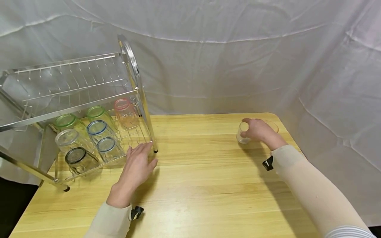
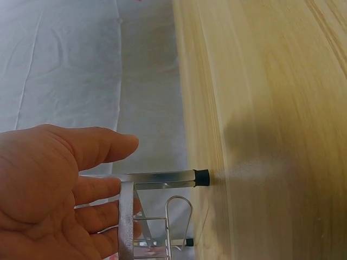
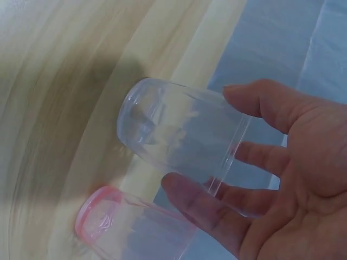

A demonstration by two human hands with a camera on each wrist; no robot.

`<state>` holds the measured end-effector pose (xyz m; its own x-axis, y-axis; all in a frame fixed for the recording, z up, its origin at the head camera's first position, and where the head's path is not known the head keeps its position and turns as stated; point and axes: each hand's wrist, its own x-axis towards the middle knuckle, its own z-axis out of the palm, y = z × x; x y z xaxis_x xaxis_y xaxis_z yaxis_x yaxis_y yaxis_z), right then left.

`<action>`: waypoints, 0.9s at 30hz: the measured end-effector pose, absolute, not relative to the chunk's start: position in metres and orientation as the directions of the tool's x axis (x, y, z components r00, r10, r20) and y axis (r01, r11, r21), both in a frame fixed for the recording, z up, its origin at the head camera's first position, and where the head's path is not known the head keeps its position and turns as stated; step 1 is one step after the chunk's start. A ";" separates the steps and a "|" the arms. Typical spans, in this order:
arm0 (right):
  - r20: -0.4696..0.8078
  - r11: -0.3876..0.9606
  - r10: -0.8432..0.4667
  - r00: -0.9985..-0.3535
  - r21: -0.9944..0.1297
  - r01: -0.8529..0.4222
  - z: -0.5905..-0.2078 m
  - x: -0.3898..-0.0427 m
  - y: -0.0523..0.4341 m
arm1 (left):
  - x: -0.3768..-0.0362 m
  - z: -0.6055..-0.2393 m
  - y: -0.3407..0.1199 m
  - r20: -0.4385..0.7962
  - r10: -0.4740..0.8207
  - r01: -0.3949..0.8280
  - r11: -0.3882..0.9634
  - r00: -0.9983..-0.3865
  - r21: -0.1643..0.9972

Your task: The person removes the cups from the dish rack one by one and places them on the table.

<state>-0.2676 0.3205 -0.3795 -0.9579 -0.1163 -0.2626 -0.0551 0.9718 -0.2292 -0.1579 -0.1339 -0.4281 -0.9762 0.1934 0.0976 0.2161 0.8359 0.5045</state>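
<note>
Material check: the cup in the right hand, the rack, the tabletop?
Clear cup: see-through and colourless, glossy; glass or clear plastic, cannot tell which. The right hand shows through its wall.
Dish rack: bright silvery metal with shiny highlights, probably steel or chrome-plated, thin wire grids, black foot caps.
Table: pale wood grain in planks, smooth satin finish; solid or laminate is unclear.

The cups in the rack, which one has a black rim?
The black-rimmed cup at the rack's front left corner, closest to the camera. The other racked cups have green, blue, pink or clear rims.
</note>
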 end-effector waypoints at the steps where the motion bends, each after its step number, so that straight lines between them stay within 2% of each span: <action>1: -0.262 0.972 -0.116 -0.958 -0.229 -0.055 -0.379 -0.268 0.320 | -0.158 -0.428 -0.134 0.097 0.192 0.214 0.836 -0.977 0.506; 16: -0.276 0.971 -0.109 -0.955 -0.233 -0.044 -0.381 -0.271 0.321 | -0.159 -0.425 -0.134 0.087 0.200 0.216 0.838 -0.976 0.501; 27: -0.271 0.969 -0.127 -0.954 -0.239 -0.062 -0.383 -0.273 0.323 | -0.159 -0.415 -0.135 0.024 0.236 0.218 0.848 -0.971 0.484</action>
<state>-0.2728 0.3230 -0.3833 -0.9541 -0.1274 -0.2711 -0.0616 0.9691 -0.2387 -0.1589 -0.1354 -0.4154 -0.9714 0.2361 0.0237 0.2178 0.8478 0.4835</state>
